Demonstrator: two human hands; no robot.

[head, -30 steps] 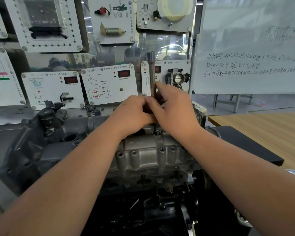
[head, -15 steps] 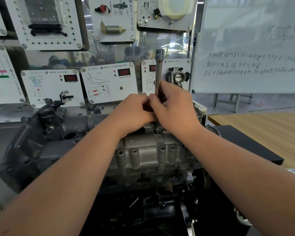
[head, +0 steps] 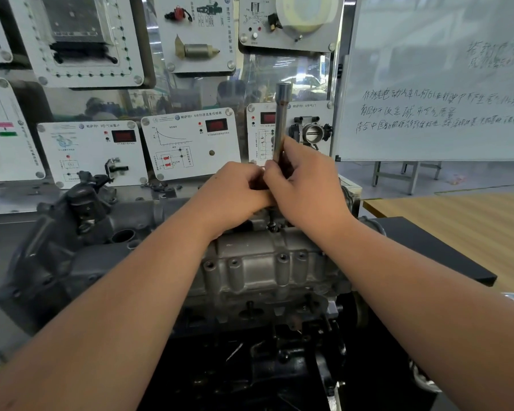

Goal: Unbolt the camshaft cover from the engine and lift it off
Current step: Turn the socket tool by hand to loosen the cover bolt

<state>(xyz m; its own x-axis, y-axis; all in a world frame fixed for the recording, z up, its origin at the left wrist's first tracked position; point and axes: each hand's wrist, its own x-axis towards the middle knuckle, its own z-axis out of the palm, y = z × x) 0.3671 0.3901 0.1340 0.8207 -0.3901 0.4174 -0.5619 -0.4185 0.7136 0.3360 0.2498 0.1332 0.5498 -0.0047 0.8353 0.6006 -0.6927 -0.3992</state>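
Note:
The grey cast camshaft cover (head: 258, 271) lies along the top of the dark engine (head: 60, 250) in front of me, with several bolt holes in its near flange. A long steel socket wrench (head: 281, 120) stands nearly upright above the cover's far edge. My right hand (head: 306, 185) grips its lower shaft, thumb along the bar. My left hand (head: 238, 191) is curled against it from the left, fingers closed around the lower part of the tool. A bolt head (head: 271, 226) shows just below both hands. The tool's tip is hidden by my fingers.
Behind the engine stands a wall of white training panels (head: 190, 143) with sensors and red displays. A whiteboard (head: 433, 84) with handwriting fills the upper right. A wooden table (head: 463, 229) and a black mat (head: 428, 247) lie to the right.
The wrench has risen and tipped slightly from left-leaning to nearly upright. My right hand slid higher up its shaft; my left hand stayed in place.

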